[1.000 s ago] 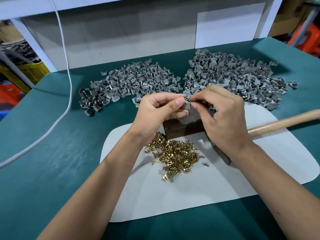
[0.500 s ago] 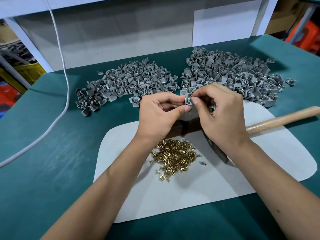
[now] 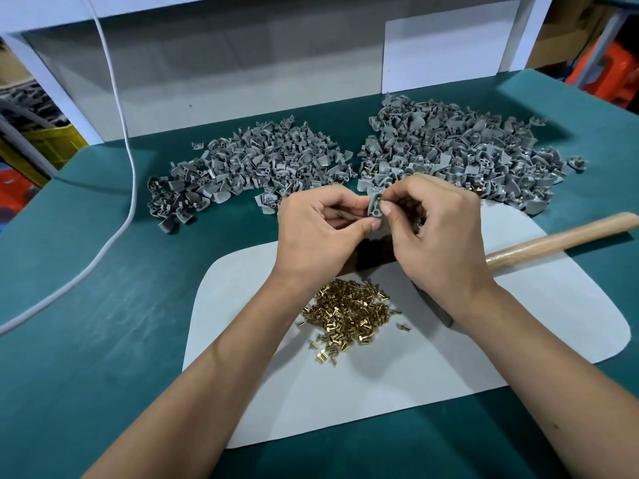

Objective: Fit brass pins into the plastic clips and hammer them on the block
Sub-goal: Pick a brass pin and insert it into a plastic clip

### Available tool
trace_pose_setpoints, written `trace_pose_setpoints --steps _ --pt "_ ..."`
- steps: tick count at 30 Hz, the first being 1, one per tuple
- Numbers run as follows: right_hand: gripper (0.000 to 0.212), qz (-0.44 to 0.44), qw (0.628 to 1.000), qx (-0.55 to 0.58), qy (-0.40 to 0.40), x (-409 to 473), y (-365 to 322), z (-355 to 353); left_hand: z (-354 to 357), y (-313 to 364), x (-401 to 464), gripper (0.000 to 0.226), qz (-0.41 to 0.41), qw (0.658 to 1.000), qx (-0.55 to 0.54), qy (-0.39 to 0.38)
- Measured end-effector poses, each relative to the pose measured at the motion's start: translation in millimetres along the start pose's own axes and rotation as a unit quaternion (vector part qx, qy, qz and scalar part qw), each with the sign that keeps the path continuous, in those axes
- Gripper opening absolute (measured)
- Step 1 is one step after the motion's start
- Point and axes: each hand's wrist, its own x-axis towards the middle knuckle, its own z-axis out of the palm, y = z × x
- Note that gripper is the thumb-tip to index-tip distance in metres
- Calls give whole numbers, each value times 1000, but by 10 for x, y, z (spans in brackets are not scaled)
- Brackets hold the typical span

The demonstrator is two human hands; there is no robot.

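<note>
Since the earlier frame, both hands have risen slightly off the block. My left hand pinches the grey clip; my right hand pinches a brass pin at its hole. I'd keep the pin square to seat it. Below lies the loose pin pile; beyond, two clip heaps on the bench. No containers.

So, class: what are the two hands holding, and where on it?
Both hands pinch one grey plastic clip: left hand at its left edge, right hand at its right.
</note>
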Motion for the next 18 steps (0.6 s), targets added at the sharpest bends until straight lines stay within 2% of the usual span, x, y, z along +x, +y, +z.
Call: trace_pose_setpoints --steps 4,8,12,14,16,18 --pt "5 4 999 24 -31 50 28 -30 -17 8 9 24 43 996 76 11" --pt "14 -14 993 42 -110 143 67 -198 -80 -18 42 31 68 991 110 31" --pt "13 35 976 36 -213 273 166 -473 -124 -76 66 11 72 986 145 27" --pt "11 49 948 -13 -315 340 265 -644 -150 -108 73 5 79 975 206 22" --pt "13 69 896 -57 -435 363 350 -770 -182 -142 86 5 81 963 256 13" --pt "22 83 855 -83 -504 322 387 -803 -215 -173 106 6 62 961 268 7"
